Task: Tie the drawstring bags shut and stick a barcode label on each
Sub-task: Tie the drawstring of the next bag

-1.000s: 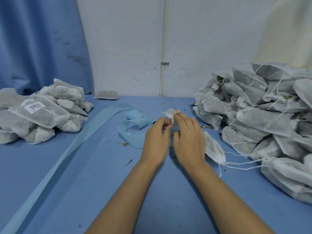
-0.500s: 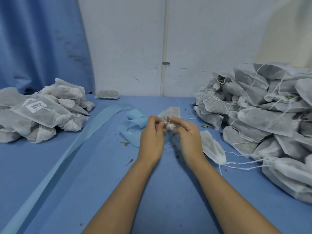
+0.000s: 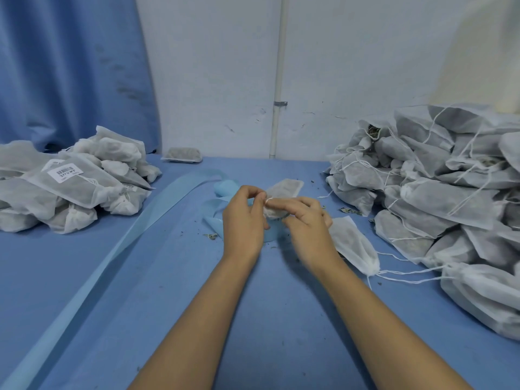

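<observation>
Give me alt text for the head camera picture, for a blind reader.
The person's left hand and right hand pinch the gathered neck of a white drawstring bag over a blue table. A pile of bags, one showing a barcode label, lies at the left and a bigger pile of loose-stringed bags at the right.

Blue bench: heap of labelled bags far left, bigger heap of untied bags on the right, strings trailing. One loose bag lies just beside the right heap, one flat bag at the back edge. Pale blue backing strip runs diagonally from front left to mid-bench; herb crumbs near its coiled end.
</observation>
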Demonstrator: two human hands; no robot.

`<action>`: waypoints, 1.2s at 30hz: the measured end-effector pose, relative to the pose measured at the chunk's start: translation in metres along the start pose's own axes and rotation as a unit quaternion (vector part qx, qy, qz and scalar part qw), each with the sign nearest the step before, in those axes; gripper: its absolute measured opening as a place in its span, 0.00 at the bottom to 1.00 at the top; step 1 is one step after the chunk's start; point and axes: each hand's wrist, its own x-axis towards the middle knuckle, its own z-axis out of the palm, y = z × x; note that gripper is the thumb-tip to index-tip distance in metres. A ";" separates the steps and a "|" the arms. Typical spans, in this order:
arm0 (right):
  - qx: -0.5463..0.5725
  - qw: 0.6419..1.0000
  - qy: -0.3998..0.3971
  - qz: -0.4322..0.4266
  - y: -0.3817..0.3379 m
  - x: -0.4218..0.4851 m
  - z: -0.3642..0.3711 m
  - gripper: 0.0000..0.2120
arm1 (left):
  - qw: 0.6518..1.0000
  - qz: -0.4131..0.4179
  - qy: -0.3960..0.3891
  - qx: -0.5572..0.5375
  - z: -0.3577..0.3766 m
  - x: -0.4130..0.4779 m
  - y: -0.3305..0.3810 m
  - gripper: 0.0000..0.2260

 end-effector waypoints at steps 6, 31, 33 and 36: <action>-0.122 0.991 -0.019 -0.055 -0.005 -0.001 0.012 0.29 | 0.998 -0.030 0.020 -0.052 -0.003 0.003 0.002 0.05; 0.507 0.841 -0.130 0.137 -0.005 0.013 -0.012 0.17 | 0.990 0.086 -0.036 0.109 -0.020 0.004 -0.015 0.07; 0.513 0.838 -0.126 0.139 -0.004 0.013 -0.011 0.17 | 0.985 0.102 -0.040 0.135 -0.019 0.004 -0.016 0.08; 0.527 0.831 -0.108 0.142 -0.003 0.015 -0.011 0.17 | 0.976 0.128 -0.047 0.171 -0.019 0.002 -0.018 0.08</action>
